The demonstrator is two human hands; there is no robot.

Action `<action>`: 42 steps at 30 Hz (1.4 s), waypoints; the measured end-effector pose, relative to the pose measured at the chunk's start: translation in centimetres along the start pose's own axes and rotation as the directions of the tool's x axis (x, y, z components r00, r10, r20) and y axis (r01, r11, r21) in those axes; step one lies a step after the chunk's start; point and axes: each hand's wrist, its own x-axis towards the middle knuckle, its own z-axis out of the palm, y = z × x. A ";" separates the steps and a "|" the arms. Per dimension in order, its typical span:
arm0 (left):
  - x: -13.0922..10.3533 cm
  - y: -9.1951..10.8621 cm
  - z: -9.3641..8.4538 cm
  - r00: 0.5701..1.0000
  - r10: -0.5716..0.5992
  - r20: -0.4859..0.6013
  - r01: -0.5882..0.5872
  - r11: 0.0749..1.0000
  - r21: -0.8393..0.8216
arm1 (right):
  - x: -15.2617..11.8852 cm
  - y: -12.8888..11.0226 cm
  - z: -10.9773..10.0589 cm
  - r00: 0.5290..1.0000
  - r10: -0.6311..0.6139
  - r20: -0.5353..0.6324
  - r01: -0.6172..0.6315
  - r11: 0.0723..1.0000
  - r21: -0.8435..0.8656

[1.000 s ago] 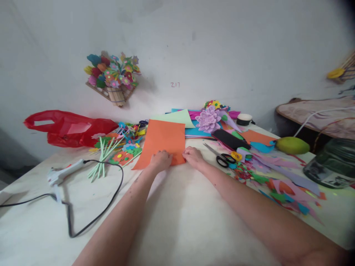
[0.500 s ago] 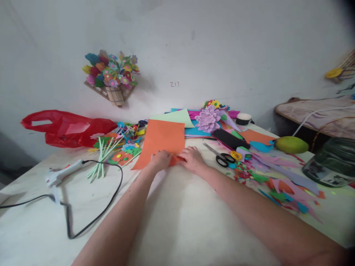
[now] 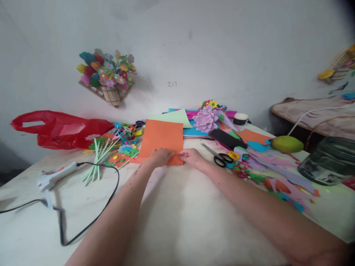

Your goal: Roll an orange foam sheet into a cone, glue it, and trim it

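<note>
Glue gun (image 3: pixel 62 173): well left of the scissors (image 3: pixel 217 154), likely parked clear.
Left hand (image 3: pixel 160 157): on the orange sheet (image 3: pixel 164 136), presumably steadying; grip unclear.
Orange sheet: left of the scissors.
Right hand (image 3: pixel 192 157): pinching its near edge, seemingly for control.

sheet (image 3: pixel 163 138) on table (image 3: pixel 177 221), glue gun (image 3: pixel 61 176) left, bag (image 3: pixel 66 129) behind it, scissors (image 3: pixel 217 155) right, jar (image 3: pixel 327 160) farther right
</note>
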 end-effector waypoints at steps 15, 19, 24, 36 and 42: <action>1.9 0.4 -0.5 0.987 0.157 -0.029 -0.155 0.985 0.081 | -3.1 -2.6 -0.5 0.991 0.020 -0.136 -0.062 0.948 -0.311; 2.1 0.5 -0.5 0.986 0.160 -0.040 -0.156 0.984 0.089 | -2.8 -2.1 -0.4 0.987 0.060 -0.148 -0.094 0.968 -0.233; 1.7 -0.8 -0.9 0.985 0.120 -0.123 -0.125 0.992 -0.034 | -2.5 -1.5 -1.0 0.991 0.045 -0.124 -0.070 0.976 -0.209; 0.2 -3.7 -2.0 0.999 -0.019 0.035 0.024 0.986 -0.164 | -1.9 0.0 -4.6 0.985 -0.002 -0.172 -0.061 0.931 -0.361; 0.7 -3.7 -1.8 0.994 -0.031 0.106 0.057 0.966 -0.252 | -2.1 -0.6 -4.1 0.977 0.091 -0.195 -0.155 0.926 -0.345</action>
